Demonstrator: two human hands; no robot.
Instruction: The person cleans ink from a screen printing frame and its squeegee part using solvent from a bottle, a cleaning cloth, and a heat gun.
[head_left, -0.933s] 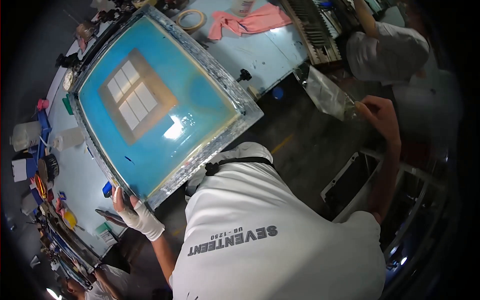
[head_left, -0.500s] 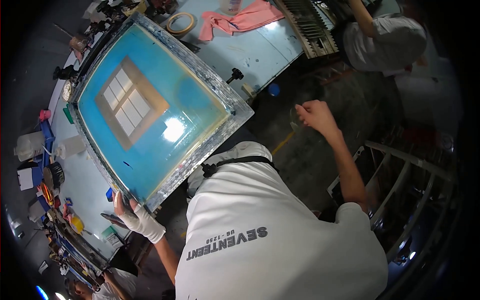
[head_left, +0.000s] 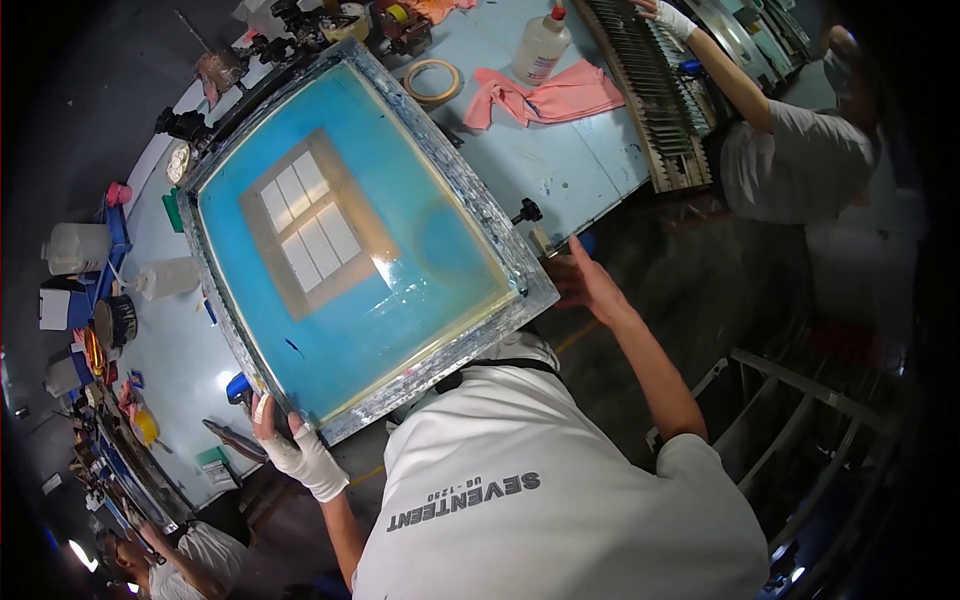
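Observation:
A screen-printing frame with a worn metal rim spans the table. Its mesh is coated blue, with a tan rectangle holding pale window-like panels. At the frame's near-left corner, my left hand, in a white fingerless wrap, grips the rim between thumb and fingers. My right hand is bare and open beside the near-right corner; some fingertips are hidden near the rim. Just beyond that corner a black knob stands out. Close to my left fingers is a blue-handled knob.
On the table lie a tape roll, a pink cloth and a clear bottle. A slatted rack stands at the far right, where a co-worker works. Pliers and a brush lie left. Metal railing stands right.
My right hand has come from a pinch out at the right to the frame's corner, its fingers now spread. My left hand stays at its corner. The whole view has shifted.

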